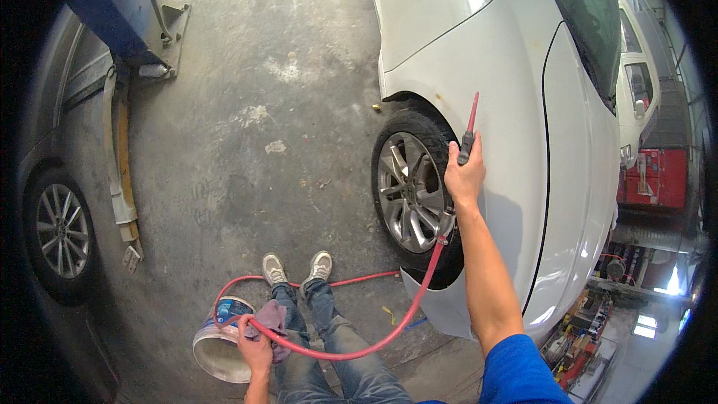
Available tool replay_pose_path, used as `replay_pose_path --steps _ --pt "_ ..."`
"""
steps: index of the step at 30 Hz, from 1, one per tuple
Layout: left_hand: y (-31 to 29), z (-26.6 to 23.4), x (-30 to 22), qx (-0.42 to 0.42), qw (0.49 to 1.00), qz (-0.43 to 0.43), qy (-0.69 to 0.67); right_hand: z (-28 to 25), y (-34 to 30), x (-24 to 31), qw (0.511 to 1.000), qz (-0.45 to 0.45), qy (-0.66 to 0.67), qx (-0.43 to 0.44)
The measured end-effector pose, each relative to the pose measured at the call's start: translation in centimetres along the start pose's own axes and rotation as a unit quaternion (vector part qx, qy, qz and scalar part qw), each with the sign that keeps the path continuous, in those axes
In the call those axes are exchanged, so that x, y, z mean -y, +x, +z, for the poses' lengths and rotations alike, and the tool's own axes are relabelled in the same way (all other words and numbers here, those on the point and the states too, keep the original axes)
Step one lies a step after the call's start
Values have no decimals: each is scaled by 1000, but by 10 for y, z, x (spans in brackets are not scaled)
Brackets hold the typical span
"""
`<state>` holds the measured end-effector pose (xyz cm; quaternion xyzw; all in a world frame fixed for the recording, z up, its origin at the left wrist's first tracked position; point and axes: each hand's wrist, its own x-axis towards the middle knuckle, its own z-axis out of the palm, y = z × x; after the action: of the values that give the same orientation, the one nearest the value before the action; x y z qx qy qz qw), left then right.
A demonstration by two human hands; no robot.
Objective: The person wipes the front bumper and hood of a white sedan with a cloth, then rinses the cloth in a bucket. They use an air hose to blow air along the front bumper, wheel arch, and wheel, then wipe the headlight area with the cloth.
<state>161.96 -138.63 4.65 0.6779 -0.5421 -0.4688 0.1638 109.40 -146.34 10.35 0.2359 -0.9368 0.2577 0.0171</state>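
Note:
My right hand (465, 173) is wrapped round an air blow gun (465, 147) with a black body and a long thin red nozzle pointing up and away. It is held in front of the white car's fender (501, 75), just above the front wheel (410, 191). From the metal fitting below my wrist, a red air hose (374, 352) loops down across my legs to my left hand (256, 348). The fingers of that hand are closed round the hose, and a greyish-purple cloth (272, 319) hangs beside them, seemingly held too. My right palm hides part of the gun.
A white bucket (213, 350) with a blue label is by my left leg. More hose runs along the concrete floor (224, 150) behind my shoes. At left are a blue lift post (112, 11) and a dark car's wheel (60, 228). A red cabinet (657, 178) stands at right.

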Motion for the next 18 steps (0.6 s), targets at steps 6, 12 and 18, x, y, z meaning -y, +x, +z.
replay_pose_path --steps 6,12,18 --pt "-7 16 7 31 998 -16 -49 16 25 -10 996 -11 -73 46" --pt "-4 12 17 14 998 -25 -51 44 27 0 982 45 -129 132" --pt "5 -7 32 -4 1000 4 -20 49 12 7 991 48 -85 90"
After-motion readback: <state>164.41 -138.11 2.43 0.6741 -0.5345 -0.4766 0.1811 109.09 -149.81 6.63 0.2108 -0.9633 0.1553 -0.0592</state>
